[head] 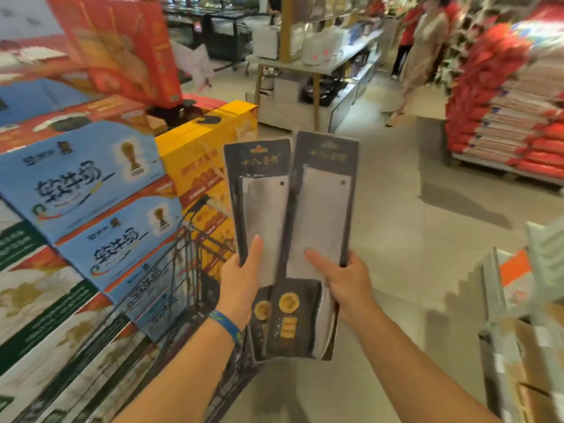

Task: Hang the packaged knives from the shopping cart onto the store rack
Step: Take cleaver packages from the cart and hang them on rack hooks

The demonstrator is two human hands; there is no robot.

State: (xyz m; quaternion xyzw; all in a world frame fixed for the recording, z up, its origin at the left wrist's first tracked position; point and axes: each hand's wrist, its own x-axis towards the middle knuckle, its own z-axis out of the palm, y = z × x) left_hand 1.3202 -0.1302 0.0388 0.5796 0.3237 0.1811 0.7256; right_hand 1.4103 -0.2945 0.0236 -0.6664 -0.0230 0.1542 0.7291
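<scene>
Two bare forearms reach forward from the bottom of the view, the left one wearing a blue wristband (227, 326). The left hand (241, 282) is closed around the lower part of the left knife package (259, 215), thumb pressed flat on its front, and the right hand (345, 282) is clamped the same way on the right knife package (323, 209), thumb across the front and the other fingers hidden behind. Both packages are long, flat, dark cardboard cards with a clear plastic window over a broad, rectangular, dull-grey cleaver blade (each blade has a small hole near its top corner), gold lettering at the top and a round gold seal lower down. They stand nearly upright, held in the air side by side, their inner edges overlapping near the middle, each blade running up above its grip and the handle end hanging below. Just to the left and lower, the black wire shopping cart (183, 270) is partly visible. Beside it rise stacked cardboard boxes (100, 184), glossy blue ones printed with a gold trophy, then yellow and red ones. The floor (403, 233) is pale, smooth tile. On the right sits a tall pile of red and pink sacks (512, 117), soft and rounded. Farther off, a white counter (320, 64) carries pale goods, and a blurred person (424, 47) stands in the aisle.
</scene>
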